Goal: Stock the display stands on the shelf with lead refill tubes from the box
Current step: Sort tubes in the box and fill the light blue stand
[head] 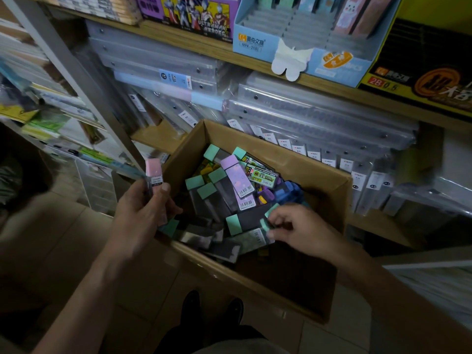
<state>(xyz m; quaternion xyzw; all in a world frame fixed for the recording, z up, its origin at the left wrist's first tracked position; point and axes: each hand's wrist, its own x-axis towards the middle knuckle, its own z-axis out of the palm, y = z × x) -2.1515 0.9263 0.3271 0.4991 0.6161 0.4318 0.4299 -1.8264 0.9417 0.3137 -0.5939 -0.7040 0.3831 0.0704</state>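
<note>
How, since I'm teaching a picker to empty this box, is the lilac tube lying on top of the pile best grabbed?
Probably from straight above: the lilac tube lies uppermost in the box, broad face up. Pinch across its two long edges near the middle, where they seem to stand proud of the mint-capped tubes beside it.

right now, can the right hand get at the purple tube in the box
Probably yes. The purple tube lies on top of the pile in the open box, and the right hand is inside it, though its fingers pinch a mint tube.
</note>
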